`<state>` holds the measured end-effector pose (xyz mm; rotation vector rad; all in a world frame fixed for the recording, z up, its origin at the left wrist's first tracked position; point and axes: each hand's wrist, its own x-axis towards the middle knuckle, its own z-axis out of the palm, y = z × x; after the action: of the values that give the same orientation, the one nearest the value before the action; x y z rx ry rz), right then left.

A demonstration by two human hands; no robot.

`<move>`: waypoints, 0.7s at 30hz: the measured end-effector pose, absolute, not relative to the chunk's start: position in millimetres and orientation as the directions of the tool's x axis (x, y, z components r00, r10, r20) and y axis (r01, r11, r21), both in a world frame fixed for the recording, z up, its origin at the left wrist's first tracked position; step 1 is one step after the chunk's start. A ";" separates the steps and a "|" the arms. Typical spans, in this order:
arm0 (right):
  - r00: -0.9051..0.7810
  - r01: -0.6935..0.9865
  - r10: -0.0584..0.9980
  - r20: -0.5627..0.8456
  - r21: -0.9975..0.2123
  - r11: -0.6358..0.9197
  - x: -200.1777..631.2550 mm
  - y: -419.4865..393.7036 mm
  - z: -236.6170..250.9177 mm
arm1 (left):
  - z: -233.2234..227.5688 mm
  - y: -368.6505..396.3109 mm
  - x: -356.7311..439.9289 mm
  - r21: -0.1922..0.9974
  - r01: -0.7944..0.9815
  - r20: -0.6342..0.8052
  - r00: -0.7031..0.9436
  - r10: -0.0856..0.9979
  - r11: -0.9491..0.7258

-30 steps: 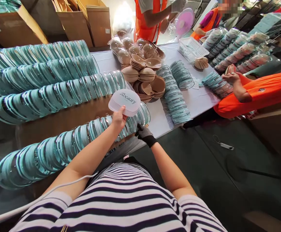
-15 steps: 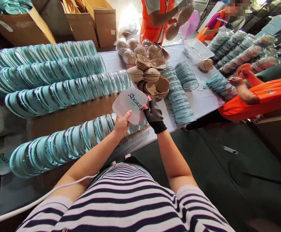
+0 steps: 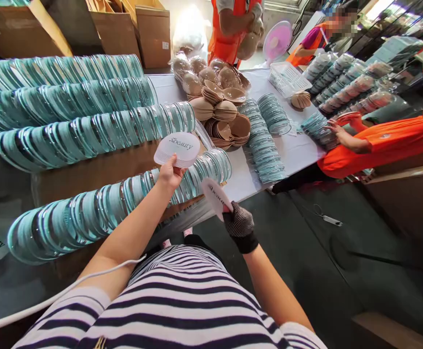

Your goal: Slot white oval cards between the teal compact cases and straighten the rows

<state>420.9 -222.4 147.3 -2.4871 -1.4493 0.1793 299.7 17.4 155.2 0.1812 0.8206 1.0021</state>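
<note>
A white printed card [image 3: 177, 149] sits pinched in the bare left hand [image 3: 168, 175], just above a long row of teal round packs [image 3: 117, 206]. The gloved right hand [image 3: 239, 224] (lower, nearer the body) grips a second white card [image 3: 214, 198], tilted sideways.

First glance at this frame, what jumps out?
Long rows of teal-rimmed clear cases fill the left of the table, lying like stacked coils. In front of them, the left hand lifts a stack of white printed discs while the gloved right hand holds a single disc lower down. Mid-table sits a heap of beige cups, with people in orange at the far and right sides.
</note>
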 end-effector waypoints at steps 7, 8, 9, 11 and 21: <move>0.430 0.867 0.878 -0.209 -0.176 -0.466 388.3 -159.9 140.9 | 153.5 13.2 299.7 0.473 -0.689 -0.521 0.284 0.805 0.549; 0.438 0.860 0.872 -0.220 -0.180 -0.478 388.7 -150.4 143.2 | 154.0 12.4 299.5 0.477 -0.691 -0.516 0.280 0.810 0.543; 0.451 0.851 0.864 -0.226 -0.182 -0.492 390.1 -144.5 145.6 | 154.4 11.7 299.1 0.479 -0.693 -0.514 0.276 0.812 0.539; 0.467 0.841 0.858 -0.215 -0.190 -0.506 393.9 -142.0 148.7 | 154.6 10.9 298.5 0.476 -0.694 -0.514 0.279 0.811 0.541; 0.409 0.861 0.912 -0.021 -0.323 -0.393 398.7 -132.2 136.6 | 151.5 9.3 300.4 0.476 -0.695 -0.522 0.270 0.809 0.539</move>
<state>398.7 -132.2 136.6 -2.4059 -1.5526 0.2840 300.4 9.3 151.5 0.1644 0.8053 1.0195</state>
